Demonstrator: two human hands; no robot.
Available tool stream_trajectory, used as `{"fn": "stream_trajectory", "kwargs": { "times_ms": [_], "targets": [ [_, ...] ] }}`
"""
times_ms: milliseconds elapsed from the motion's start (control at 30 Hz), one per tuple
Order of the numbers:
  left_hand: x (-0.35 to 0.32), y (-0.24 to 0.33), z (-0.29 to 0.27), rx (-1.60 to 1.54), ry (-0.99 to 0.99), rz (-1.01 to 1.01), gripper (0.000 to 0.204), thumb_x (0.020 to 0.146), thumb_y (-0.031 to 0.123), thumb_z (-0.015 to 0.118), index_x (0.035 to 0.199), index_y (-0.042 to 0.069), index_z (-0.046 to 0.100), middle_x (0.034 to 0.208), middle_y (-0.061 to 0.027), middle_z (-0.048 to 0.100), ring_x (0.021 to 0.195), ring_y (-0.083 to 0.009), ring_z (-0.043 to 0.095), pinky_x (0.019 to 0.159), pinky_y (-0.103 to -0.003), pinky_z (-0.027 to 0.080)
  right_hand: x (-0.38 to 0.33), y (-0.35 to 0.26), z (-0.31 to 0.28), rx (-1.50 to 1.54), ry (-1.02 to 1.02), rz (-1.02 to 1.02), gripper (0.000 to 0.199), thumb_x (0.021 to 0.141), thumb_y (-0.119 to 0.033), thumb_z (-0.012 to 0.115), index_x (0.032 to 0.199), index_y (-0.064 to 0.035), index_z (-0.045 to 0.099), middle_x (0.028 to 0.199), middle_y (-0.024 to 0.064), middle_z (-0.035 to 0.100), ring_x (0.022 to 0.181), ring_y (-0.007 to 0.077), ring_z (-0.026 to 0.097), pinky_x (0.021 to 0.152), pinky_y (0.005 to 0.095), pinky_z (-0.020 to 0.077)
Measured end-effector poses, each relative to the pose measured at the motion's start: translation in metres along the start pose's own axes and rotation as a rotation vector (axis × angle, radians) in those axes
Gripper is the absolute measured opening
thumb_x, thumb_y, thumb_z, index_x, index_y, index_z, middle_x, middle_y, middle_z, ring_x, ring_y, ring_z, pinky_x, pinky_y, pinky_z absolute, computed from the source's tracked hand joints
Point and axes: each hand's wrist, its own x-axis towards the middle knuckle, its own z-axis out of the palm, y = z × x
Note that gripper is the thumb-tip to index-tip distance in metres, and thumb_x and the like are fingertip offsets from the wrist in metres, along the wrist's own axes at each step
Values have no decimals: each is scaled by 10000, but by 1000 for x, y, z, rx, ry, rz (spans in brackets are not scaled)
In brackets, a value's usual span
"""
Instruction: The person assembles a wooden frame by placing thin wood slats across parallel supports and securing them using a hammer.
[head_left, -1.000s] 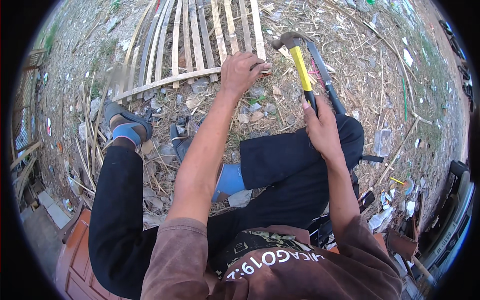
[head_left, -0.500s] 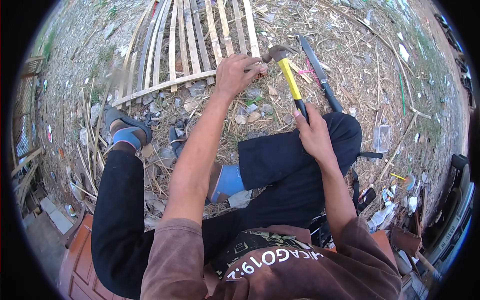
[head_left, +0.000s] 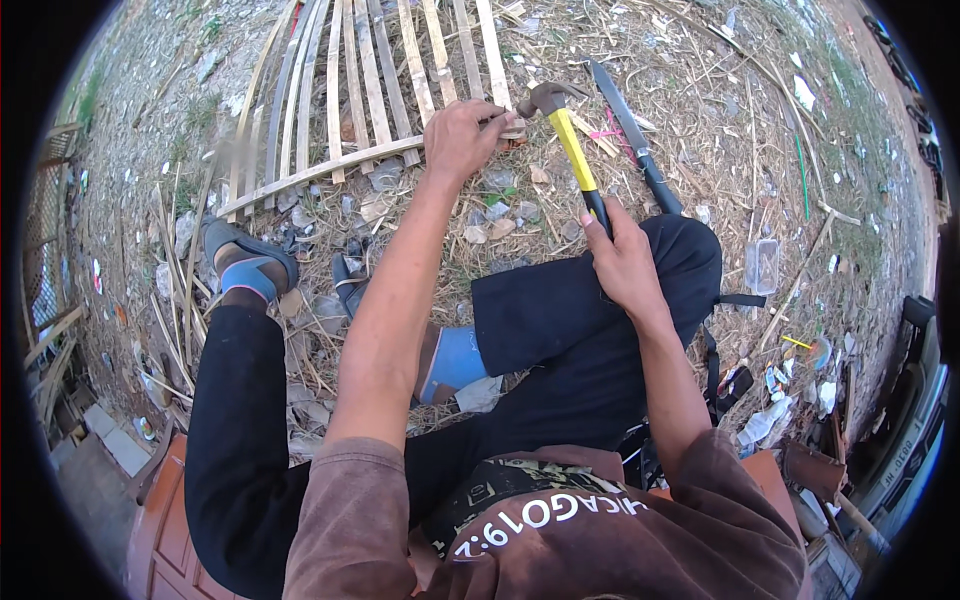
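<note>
A fan of pale wooden slats (head_left: 387, 75) lies on the ground, joined near its close end by a crosswise slat (head_left: 320, 168). My left hand (head_left: 462, 145) rests over the right end of this crosspiece, thumb and fingertips pinched together beside the outermost slat. Whatever is between those fingertips is too small to make out. In my right hand (head_left: 627, 262) is a claw hammer (head_left: 572, 150), gripped by the black lower part of its yellow and black handle. Its dark head is raised just right of my left fingertips, apart from the wood.
A long knife (head_left: 622, 112) with a black handle lies right of the hammer, beside pink string (head_left: 607, 134). A clear plastic box (head_left: 762, 266) sits farther right. Loose strips (head_left: 172, 310) lie near my left foot (head_left: 250, 262). Straw, stones and litter cover the ground.
The whole view has shifted slightly. My left fingers have drawn in a little, and more of the crosspiece's right end shows. The hammer stays raised in nearly the same place.
</note>
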Motion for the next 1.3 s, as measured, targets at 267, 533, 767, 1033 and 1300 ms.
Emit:
{"fn": "stream_trajectory", "kwargs": {
  "times_ms": [267, 533, 767, 1033, 1300],
  "targets": [
    [6, 5, -2, -106, -46, -220, 362, 915, 481, 718, 1016, 144, 801, 863, -69, 766, 783, -244, 725, 718, -373, 532, 1, 10, 3, 48, 19, -11, 240, 1033, -228, 583, 1093, 4, 570, 724, 195, 605, 645, 307, 592, 645, 431, 450],
    [3, -2, 1, -8, -16, -103, 337, 935, 457, 681, 998, 149, 801, 908, -95, 751, 859, -299, 708, 761, -406, 526, 2, 14, 5, 96, 23, 53, 231, 1029, -222, 589, 1082, 0, 561, 699, 198, 597, 620, 310, 588, 626, 432, 448],
    [5, -3, -2, -15, -76, -36, 309, 946, 424, 667, 983, 145, 796, 964, -48, 747, 882, -291, 697, 763, -404, 519, 1, 10, 6, 43, 16, 13, 246, 1024, -224, 590, 997, 8, 516, 727, 220, 588, 661, 374, 578, 657, 464, 438],
    [9, -2, -3, -7, -123, -32, 331, 954, 430, 659, 990, 132, 799, 1007, -29, 744, 924, -278, 687, 788, -397, 511, 10, 25, 7, 32, -31, 8, 277, 1020, -241, 587, 971, 18, 504, 807, 254, 605, 758, 439, 603, 716, 505, 442],
    [9, 0, -4, 6, -134, -81, 296, 944, 412, 660, 976, 162, 815, 987, -54, 750, 957, -304, 686, 838, -431, 514, 2, 23, 2, -11, -63, 7, 278, 1016, -237, 594, 1008, 21, 488, 880, 303, 635, 876, 516, 619, 755, 551, 445]
  ]
}}
